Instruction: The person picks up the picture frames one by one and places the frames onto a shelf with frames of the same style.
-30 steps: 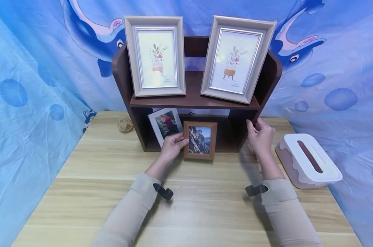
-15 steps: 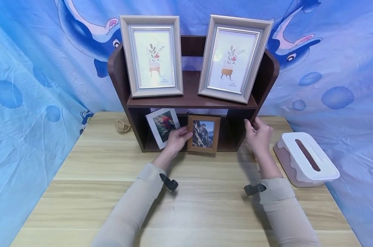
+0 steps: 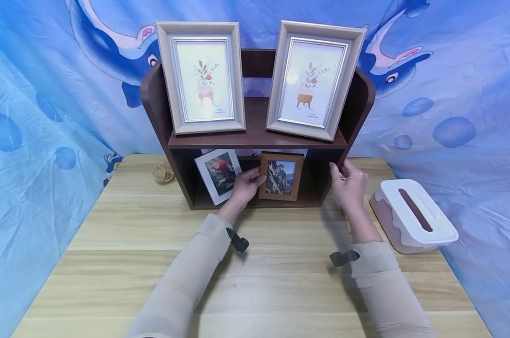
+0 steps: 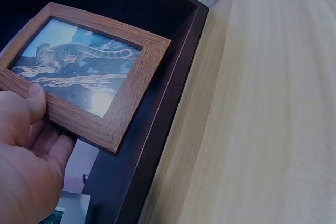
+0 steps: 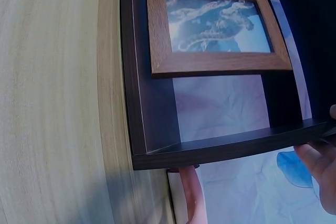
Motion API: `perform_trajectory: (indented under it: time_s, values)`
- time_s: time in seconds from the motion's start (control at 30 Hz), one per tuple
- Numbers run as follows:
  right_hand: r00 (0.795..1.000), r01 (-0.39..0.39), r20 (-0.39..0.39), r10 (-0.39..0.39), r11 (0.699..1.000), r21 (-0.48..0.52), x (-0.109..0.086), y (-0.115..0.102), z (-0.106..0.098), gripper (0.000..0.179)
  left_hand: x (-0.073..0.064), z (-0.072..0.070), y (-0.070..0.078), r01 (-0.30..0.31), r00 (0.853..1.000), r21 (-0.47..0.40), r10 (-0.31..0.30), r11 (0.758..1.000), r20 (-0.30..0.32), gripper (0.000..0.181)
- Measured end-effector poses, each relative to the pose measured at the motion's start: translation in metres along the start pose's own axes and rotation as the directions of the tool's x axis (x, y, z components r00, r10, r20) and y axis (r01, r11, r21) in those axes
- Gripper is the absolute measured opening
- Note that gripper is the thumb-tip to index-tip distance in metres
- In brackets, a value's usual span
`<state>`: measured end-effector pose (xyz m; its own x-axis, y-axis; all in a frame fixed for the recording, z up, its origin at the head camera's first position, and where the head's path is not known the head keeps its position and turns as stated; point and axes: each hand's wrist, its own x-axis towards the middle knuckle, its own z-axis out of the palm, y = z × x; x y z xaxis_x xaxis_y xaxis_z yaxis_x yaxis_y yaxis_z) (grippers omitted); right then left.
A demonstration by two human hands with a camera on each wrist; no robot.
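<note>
My left hand point(image 3: 245, 188) pinches the left edge of a brown wooden picture frame point(image 3: 294, 180), thumb on the front and fingers behind. The picture shows a spotted big cat on rocks. The frame stands tilted in the lower compartment of a dark brown shelf point(image 3: 259, 139); in the right wrist view its lower edge looks raised off the compartment floor. Left of it, a white picture frame point(image 3: 205, 164) with a parrot picture leans at an angle, partly behind my left hand. My right hand point(image 3: 349, 185) grips the front edge of the shelf's right side panel point(image 5: 236, 150).
Two large beige picture frames, a left one point(image 3: 168, 84) and a right one point(image 3: 276, 80), stand on the upper shelf. A white-topped tissue box point(image 3: 438, 225) is at the right of the wooden table point(image 3: 276, 281). A twine coil point(image 3: 163, 173) lies left of the shelf.
My left hand has moved the brown picture frame back and up, from the shelf's front edge into the lower compartment. The right hand keeps its hold on the side panel.
</note>
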<state>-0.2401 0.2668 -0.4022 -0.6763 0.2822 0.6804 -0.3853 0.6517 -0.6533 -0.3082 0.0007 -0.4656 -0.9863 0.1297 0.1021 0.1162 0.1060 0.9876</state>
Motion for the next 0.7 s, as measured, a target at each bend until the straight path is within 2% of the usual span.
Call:
perform_trajectory:
  time_s: [0.33, 0.47, 0.7]
  values:
    - [1.0, 0.01, 0.009, -0.01, 1.0, -0.01, 0.0, -0.001, 0.002, 0.014, 0.017, 0.012, -0.006, 0.01, 0.999, 0.024, -0.009, 1.0, -0.052, 0.044]
    - [1.0, -0.001, 0.011, 0.001, 1.0, -0.005, -0.001, -0.001, 0.003, 0.014, 0.02, 0.015, -0.009, 0.026, 0.999, 0.047, -0.024, 0.999, -0.047, 0.048]
    - [0.999, -0.039, 0.014, 0.039, 0.999, 0.003, -0.003, 0.001, 0.001, 0.014, 0.019, 0.02, -0.018, 0.046, 0.998, -0.01, -0.046, 0.999, -0.046, 0.044]
